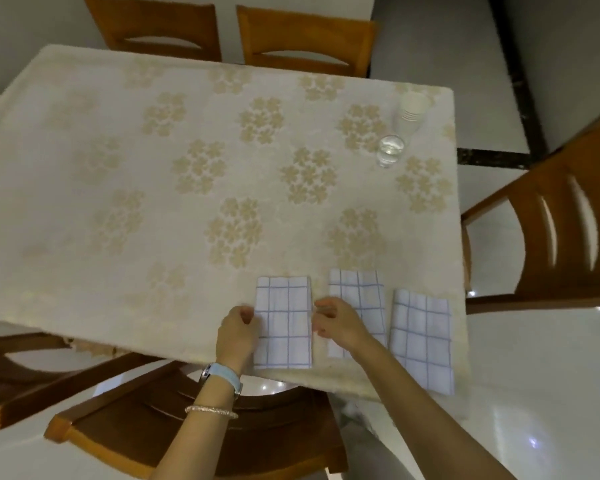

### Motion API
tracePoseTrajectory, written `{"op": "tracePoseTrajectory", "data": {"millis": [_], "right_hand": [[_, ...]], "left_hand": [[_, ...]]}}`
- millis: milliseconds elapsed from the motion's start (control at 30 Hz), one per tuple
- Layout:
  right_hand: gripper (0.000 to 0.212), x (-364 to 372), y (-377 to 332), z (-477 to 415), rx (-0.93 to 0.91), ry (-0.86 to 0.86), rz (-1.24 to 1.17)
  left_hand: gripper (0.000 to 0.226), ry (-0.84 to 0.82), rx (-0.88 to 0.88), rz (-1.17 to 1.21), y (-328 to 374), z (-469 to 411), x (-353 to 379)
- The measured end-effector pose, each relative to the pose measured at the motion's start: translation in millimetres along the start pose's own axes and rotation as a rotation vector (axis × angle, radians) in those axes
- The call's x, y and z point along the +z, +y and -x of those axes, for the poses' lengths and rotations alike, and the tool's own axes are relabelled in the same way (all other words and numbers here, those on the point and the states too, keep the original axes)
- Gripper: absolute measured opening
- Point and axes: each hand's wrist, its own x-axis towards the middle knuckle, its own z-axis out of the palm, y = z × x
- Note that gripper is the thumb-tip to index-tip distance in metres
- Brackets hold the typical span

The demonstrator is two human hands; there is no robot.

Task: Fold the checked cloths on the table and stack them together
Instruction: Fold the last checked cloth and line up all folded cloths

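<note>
Three folded white cloths with blue checks lie side by side near the table's front right edge. My left hand [238, 329] rests at the left edge of the left cloth [284, 322], fingers curled against its border. On that cloth's right edge sits my right hand [336, 322], fingers bent, and my right wrist covers the lower left part of the middle cloth [362, 299]. The right cloth [421, 337] lies apart from both hands, its lower end hanging past the table's edge. Neither hand clearly pinches the fabric.
The table [153, 188] wears a cream cloth with beige flower prints. A glass of water [390, 150] and a stack of paper cups [413, 110] stand at the far right. Wooden chairs surround it: two behind, one [551, 233] at right, one [174, 424] below my arms.
</note>
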Motion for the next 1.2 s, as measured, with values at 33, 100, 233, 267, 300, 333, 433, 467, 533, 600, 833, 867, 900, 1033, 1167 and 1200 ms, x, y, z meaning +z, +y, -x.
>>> {"op": "tracePoseTrajectory", "data": {"millis": [33, 100, 233, 267, 300, 333, 433, 467, 533, 600, 833, 867, 900, 1033, 1167, 1200], "right_hand": [[0.029, -4, 3, 4, -0.012, 0.031, 0.002], [0.024, -16, 9, 15, -0.042, 0.132, -0.052], [0.017, -48, 28, 44, -0.131, 0.364, -0.145], [0.017, -57, 33, 52, -0.146, 0.421, -0.149], [0.017, -67, 39, 59, -0.155, 0.479, -0.149], [0.018, -77, 45, 65, -0.158, 0.541, -0.145], [0.020, -108, 68, 77, -0.139, 0.694, -0.141], [0.022, -117, 75, 80, -0.120, 0.726, -0.145], [0.024, -134, 88, 83, -0.068, 0.763, -0.161], [0.026, -147, 100, 84, -0.017, 0.763, -0.167], [0.025, -163, 123, 74, 0.069, 0.692, -0.133], [0.024, -165, 124, 73, 0.066, 0.693, -0.128], [0.024, -167, 124, 72, 0.065, 0.690, -0.122], [0.025, -171, 126, 70, 0.067, 0.668, -0.081], [0.026, -174, 128, 68, 0.058, 0.648, -0.061], [0.025, -174, 129, 69, 0.053, 0.651, -0.058]], "left_hand": [[0.028, 0.031, 0.024, -0.032, 1, 1, -1], [0.031, 0.082, 0.079, -0.061, 6, 4, 0], [0.016, -0.028, 0.318, -0.007, 37, 29, 22], [0.015, -0.091, 0.372, 0.005, 45, 37, 33], [0.016, -0.163, 0.412, 0.010, 52, 46, 46], [0.018, -0.235, 0.443, 0.006, 58, 54, 61], [0.021, -0.382, 0.490, -0.032, 69, 70, 106], [0.021, -0.404, 0.487, -0.043, 72, 73, 118], [0.023, -0.428, 0.466, -0.068, 76, 77, 140], [0.026, -0.433, 0.434, -0.092, 80, 80, 156], [0.022, -0.307, 0.355, -0.099, 83, 86, 187], [0.022, -0.289, 0.346, -0.104, 84, 85, 189], [0.021, -0.277, 0.339, -0.110, 84, 85, 191], [0.018, -0.273, 0.283, -0.105, 83, 85, 196], [0.011, -0.272, 0.257, -0.101, 82, 88, 200], [0.009, -0.278, 0.250, -0.107, 82, 89, 200]]}}
